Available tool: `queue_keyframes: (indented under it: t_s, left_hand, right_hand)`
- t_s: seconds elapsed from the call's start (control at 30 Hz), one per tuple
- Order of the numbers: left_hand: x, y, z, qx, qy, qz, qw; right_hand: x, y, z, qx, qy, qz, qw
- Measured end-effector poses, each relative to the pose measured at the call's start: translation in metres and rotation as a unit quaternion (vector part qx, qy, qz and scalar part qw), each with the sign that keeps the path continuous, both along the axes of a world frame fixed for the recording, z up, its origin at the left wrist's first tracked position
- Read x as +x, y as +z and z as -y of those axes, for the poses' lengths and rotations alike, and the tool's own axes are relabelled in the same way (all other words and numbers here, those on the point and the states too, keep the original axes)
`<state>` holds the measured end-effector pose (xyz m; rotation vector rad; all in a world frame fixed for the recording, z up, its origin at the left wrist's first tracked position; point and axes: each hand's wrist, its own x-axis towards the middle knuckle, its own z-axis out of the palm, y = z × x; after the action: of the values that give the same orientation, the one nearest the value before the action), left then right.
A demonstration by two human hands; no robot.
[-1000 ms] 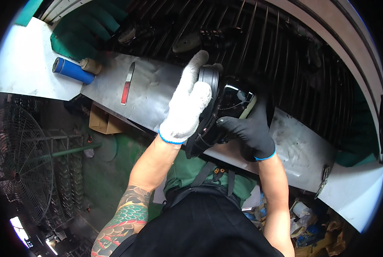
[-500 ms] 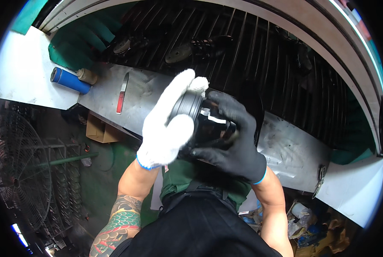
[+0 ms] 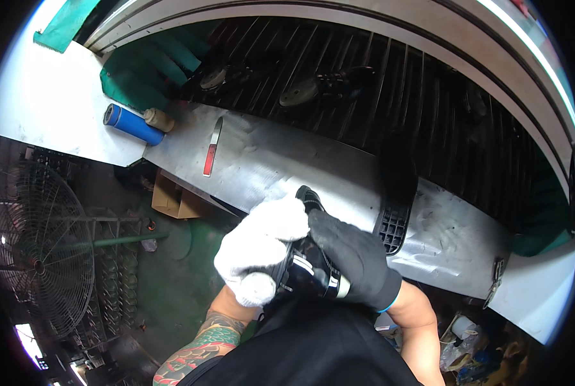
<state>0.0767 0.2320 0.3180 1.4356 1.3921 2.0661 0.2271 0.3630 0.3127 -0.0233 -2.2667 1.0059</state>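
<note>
**Both gloved hands closed on a dark round part, close to the body**

Hidden or unclear: the black round motor-like part with pale bands [image 3: 310,267] is mostly covered — only a rim at the top and a banded strip between the gloves show, so its full shape cannot be made out. Both forearms are cut off by the dark apron at the lower edge. Items deep on the dark slatted grill surface [image 3: 339,109] are too dim to identify.

Grip: left hand in white knit glove [image 3: 261,248] is wrapped around the part's left side, fingers curled shut on it. Right hand in black glove [image 3: 355,257] clasps it from the right and above, fingers pressed against it. The part sits below the near edge of the bent sheet-metal bench [image 3: 281,161].

Around: a red-handled knife [image 3: 211,149] lies on the bench, well apart from the hands; a blue cylinder [image 3: 132,124] and a small tan roll [image 3: 159,119] — just beside each other — farther left. A black vented plastic cover [image 3: 395,212] lies near the right hand. A wire fan guard [image 3: 33,257] stands at lower left.
</note>
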Motion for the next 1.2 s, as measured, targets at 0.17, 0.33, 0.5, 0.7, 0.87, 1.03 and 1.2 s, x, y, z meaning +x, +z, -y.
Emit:
queue_keyframes:
  t_s: [0.17, 0.33, 0.5, 0.7, 0.87, 1.03, 1.2]
  left_hand:
    - [0.012, -0.004, 0.021, -0.030, 0.045, 0.048, 0.997]
    - [0.012, -0.012, 0.028, 0.032, 0.039, 0.126, 0.991]
    - [-0.001, -0.017, 0.024, 0.078, 0.003, 0.110, 0.991]
    - [-0.009, -0.013, 0.011, 0.059, -0.046, 0.168, 0.983]
    - [0.004, -0.011, 0.010, 0.098, 0.013, 0.176, 0.979]
    - [0.011, -0.006, 0.014, 0.054, 0.063, 0.188, 0.979]
    - [0.012, -0.004, 0.010, 0.081, 0.088, 0.152, 0.981]
  right_hand:
    - [0.007, -0.005, 0.023, 0.018, 0.008, 0.040, 0.999]
    - [0.004, -0.004, 0.029, 0.032, -0.013, 0.022, 0.999]
    - [0.000, -0.001, 0.033, 0.021, -0.021, 0.037, 0.999]
    - [-0.017, 0.010, 0.008, 0.036, 0.033, 0.053, 0.997]
    - [-0.010, 0.007, 0.021, 0.056, -0.002, 0.062, 0.996]
    - [-0.006, 0.005, 0.024, 0.074, -0.022, 0.042, 0.996]
    - [-0.003, 0.005, 0.033, 0.064, -0.044, 0.042, 0.996]
